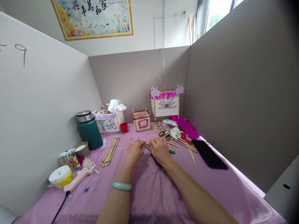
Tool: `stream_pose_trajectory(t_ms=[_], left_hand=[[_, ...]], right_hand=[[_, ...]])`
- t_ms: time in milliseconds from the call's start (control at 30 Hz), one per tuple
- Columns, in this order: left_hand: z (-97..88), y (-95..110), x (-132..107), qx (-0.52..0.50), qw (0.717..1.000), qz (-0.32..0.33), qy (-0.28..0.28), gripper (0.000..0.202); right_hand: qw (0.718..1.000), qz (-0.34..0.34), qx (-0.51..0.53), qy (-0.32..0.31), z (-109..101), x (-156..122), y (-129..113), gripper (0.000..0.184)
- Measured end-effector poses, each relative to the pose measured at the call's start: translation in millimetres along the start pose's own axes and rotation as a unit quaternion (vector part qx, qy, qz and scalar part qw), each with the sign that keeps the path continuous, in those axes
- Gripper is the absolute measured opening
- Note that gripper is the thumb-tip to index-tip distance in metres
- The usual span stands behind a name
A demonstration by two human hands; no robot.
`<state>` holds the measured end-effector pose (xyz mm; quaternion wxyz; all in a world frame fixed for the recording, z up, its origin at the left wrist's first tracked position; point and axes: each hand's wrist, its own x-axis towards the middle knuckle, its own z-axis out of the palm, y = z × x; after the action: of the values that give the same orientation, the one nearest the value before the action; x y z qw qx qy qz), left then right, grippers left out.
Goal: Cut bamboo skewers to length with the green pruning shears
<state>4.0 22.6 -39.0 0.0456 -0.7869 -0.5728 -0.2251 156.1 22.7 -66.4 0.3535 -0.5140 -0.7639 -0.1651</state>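
Bamboo stick (pixel 126 147) is being held level above a table, and the work is being framed by a grey partition (pixel 240 93) on the right and a white partition (pixel 46 93) on the left. Pink cloth (pixel 70 205) is being used as the table cover, and three stick-framed paper lanterns are being kept along its far edge, the largest (pixel 165 105) being trimmed with magenta fringe and paper butterflies. A green thermos (pixel 90 133) and a pink glue gun (pixel 80 175) are being left on the left side, along with a bundle of sticks (pixel 110 151). Loose sticks (pixel 184 146) and black-handled scissors (pixel 164 134) are being left on the right. The stick is being pinched between the fingertips of the left hand (pixel 136 152) and the right hand (pixel 160 151), both clenched lightly, with their fingers meeting over the cloth near the middle of the table; its right end is being hidden by those fingers. A green-and-black object (pixel 163 169) is lying beneath the right hand, and its kind cannot be told. A close, even pinch is judged best, so that the slender stick is not being bent. The stick is being seen as thin, straight, pale and unmarked.
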Motion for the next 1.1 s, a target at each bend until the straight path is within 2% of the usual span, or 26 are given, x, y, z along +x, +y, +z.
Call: stream_pose_trajectory(t_ms=[367, 433, 567, 733, 800, 867, 933, 1000, 1100], left_hand=[[3.5, 0, -2, 0.029, 0.999, -0.01, -0.024, 0.029], [5.0, 1, -1, 0.019, 0.999, -0.031, -0.022, 0.031], [9.5, 4, 4, -0.035, 0.991, -0.121, 0.036, 0.034], [12.1, -2, 7, -0.136, 0.98, -0.09, 0.112, 0.031], [11.6, -6, 8, -0.198, 0.966, -0.079, 0.148, 0.031], [9.9, -8, 9, -0.279, 0.942, -0.072, 0.175, 0.031], [7.1, -10, 10, -0.35, 0.913, -0.076, 0.194, 0.032], [3.7, -11, 11, -0.401, 0.885, -0.096, 0.217, 0.032], [-1.2, -14, 11, -0.488, 0.829, -0.119, 0.246, 0.033]], right_hand=[[0.998, 0.035, 0.001, -0.056, 4, -5, -6, 0.03], [0.996, 0.061, 0.002, -0.067, 6, -4, -7, 0.032], [0.982, 0.165, -0.009, -0.087, 12, -2, -10, 0.039], [0.974, 0.166, 0.0, -0.157, 14, 2, 5, 0.035], [0.971, 0.195, 0.0, -0.142, 9, 7, 21, 0.036], [0.97, 0.225, -0.013, -0.093, 1, 12, 38, 0.054], [0.965, 0.249, -0.021, -0.082, -8, 14, 49, 0.057], [0.963, 0.221, 0.011, -0.153, -15, 12, 50, 0.053], [0.949, 0.156, 0.038, -0.27, -20, 3, 36, 0.07]])
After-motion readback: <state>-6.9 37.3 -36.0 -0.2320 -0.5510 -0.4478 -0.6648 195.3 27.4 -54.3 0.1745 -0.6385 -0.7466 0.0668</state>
